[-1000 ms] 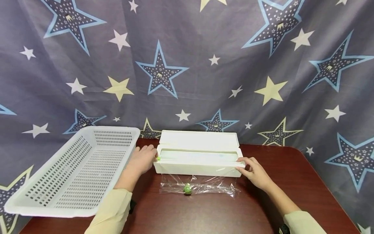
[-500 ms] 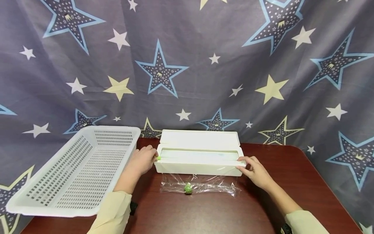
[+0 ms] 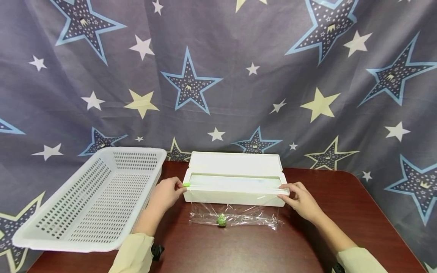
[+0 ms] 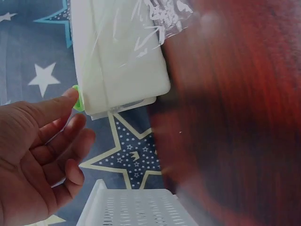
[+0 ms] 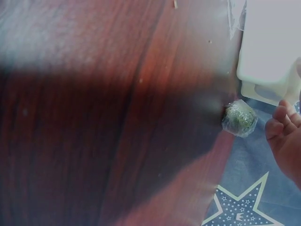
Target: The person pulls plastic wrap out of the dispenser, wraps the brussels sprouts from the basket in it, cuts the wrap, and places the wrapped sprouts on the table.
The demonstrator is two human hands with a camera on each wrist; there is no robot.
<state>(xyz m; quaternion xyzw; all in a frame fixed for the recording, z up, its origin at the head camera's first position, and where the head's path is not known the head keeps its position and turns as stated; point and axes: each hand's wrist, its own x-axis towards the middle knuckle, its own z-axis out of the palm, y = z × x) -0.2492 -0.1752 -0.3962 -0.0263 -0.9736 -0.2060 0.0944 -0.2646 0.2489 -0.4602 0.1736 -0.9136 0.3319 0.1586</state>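
Observation:
A white cling film dispenser (image 3: 235, 196) stands open on the table, its lid raised at the back. Film (image 3: 246, 219) hangs from its front onto the table, over a small round green thing (image 3: 221, 220). My left hand (image 3: 166, 194) pinches at the dispenser's left end, by the green slider tab (image 3: 186, 184); the left wrist view has a fingertip right on the tab (image 4: 78, 98) and the other fingers loosely bent. At the right end my right hand (image 3: 302, 200) holds the front edge between thumb and fingers.
A large white perforated basket (image 3: 92, 204) lies on the left of the dark red table (image 3: 239, 254). Near the dispenser's right end, a film-wrapped green ball (image 5: 240, 117) shows in the right wrist view. A star-patterned curtain (image 3: 235, 110) hangs directly behind.
My left hand has shifted a little toward the front at the left end, its fingertips now at the tab and corner. The right hand keeps its hold; the film lies as before.

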